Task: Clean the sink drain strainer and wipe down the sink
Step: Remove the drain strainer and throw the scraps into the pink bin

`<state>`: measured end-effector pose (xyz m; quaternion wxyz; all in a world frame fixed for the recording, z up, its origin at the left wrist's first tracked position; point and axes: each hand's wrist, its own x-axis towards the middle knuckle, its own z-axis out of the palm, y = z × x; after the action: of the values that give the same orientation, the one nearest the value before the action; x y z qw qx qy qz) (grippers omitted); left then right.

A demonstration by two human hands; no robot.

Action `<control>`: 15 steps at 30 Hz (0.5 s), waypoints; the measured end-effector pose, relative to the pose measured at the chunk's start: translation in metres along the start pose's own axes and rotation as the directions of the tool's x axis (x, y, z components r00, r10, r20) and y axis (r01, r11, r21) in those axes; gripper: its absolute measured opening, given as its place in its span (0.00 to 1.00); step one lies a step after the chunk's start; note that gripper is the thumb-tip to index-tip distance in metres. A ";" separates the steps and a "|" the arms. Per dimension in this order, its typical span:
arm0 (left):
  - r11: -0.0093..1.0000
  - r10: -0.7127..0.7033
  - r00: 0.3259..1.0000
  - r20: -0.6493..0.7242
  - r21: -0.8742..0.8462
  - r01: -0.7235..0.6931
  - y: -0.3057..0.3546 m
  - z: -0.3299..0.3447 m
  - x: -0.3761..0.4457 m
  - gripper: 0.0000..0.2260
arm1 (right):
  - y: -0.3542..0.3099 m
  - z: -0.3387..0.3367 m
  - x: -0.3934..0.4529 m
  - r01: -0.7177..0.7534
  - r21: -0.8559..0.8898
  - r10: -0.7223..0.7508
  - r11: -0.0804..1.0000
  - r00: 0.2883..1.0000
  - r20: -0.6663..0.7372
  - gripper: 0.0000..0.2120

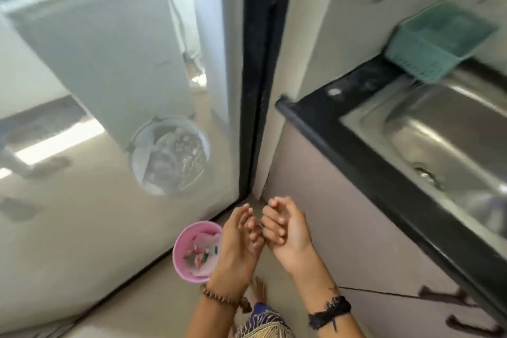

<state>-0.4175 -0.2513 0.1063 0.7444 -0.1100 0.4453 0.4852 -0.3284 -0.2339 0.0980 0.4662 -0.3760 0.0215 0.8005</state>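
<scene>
The steel sink [444, 129] sits in a black counter [315, 118] at the right, blurred by motion. Its drain [424, 173] shows near the front of the basin, and the strainer cannot be made out clearly. My left hand [237, 239] and my right hand [286, 230] are close together, low in the middle and away from the sink. They hover beside and above a small pink bin [189, 230] on the floor. The left fingers are loosely spread and the right fingers are curled in. Nothing shows in either hand.
A teal plastic basket [436, 44] rests on the sink's back corner. A black door frame [260, 63] and a glass door stand to the left, with a white bucket [170, 156] and a white appliance [96, 49] behind the glass. The pink bin holds scraps and wrappers.
</scene>
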 end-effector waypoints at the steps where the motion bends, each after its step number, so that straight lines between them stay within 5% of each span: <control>1: 1.000 -0.015 0.998 0.065 0.018 0.014 -0.004 0.021 -0.013 0.14 | -0.018 0.006 -0.020 0.066 0.016 -0.066 0.998 0.997 0.033 0.11; 6: 0.949 -0.126 0.942 0.311 0.315 0.023 -0.043 0.119 -0.045 0.16 | -0.102 0.007 -0.098 0.378 0.080 -0.384 0.922 0.921 0.071 0.09; 10: 0.815 -0.253 0.885 0.392 0.579 -0.024 -0.090 0.191 -0.031 0.18 | -0.169 -0.019 -0.132 0.544 0.128 -0.542 0.829 0.839 -0.050 0.11; 12: 0.642 -0.258 0.882 0.393 0.752 -0.147 -0.118 0.222 -0.013 0.17 | -0.203 -0.042 -0.140 0.605 0.059 -0.591 0.794 0.792 -0.154 0.13; 15: 0.254 -0.212 0.863 0.459 0.879 -0.405 -0.154 0.269 0.036 0.12 | -0.261 -0.091 -0.137 0.598 -0.187 -0.619 0.779 0.686 -0.383 0.14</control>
<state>-0.1364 -0.1465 0.1935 0.7070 0.5214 0.4469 0.1692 -0.0382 -0.2216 0.2005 0.6797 -0.5371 -0.0226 0.4990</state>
